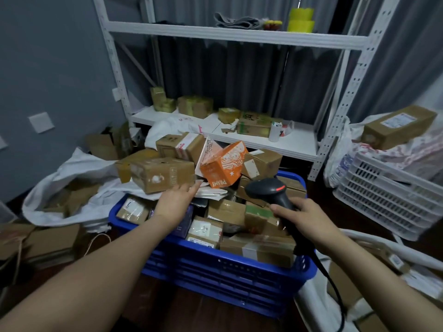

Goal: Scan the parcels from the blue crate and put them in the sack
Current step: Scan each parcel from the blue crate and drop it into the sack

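Near, centre: blue crate (215, 271), slatted plastic, on the dark floor; heaped past its rim with parcels (206, 230), mostly brown cartons with white labels.

Right hand (304, 216): over the crate's right side, fingers wrapped round the grip of a black scanner (268, 190), whose head with its red mark points left. A black cable (330, 279) runs from the grip down to the near right.

Left hand (177, 200): over the crate's left side, fingers straight and loosely spread, holding nothing. The fingertips lie just beside the lower edge of a brown carton (163, 174); whether they touch it cannot be told.

Top of the heap, far side: the brown carton on the left, with an orange printed box (223, 164) tilted just to its right.

Left of the crate: white sack (72, 168), slumped on the floor, mouth open, brown cartons showing inside.

Right, well apart from the blue crate: white slatted crate (383, 195), and beyond it a long brown carton (398, 125) lying on bagged goods.

Far: white metal rack (239, 32) against grey curtains. Its low shelf carries several taped cartons and a white cup (274, 130); its upper shelf carries folded grey cloth (235, 21) and yellow tubs (300, 20).
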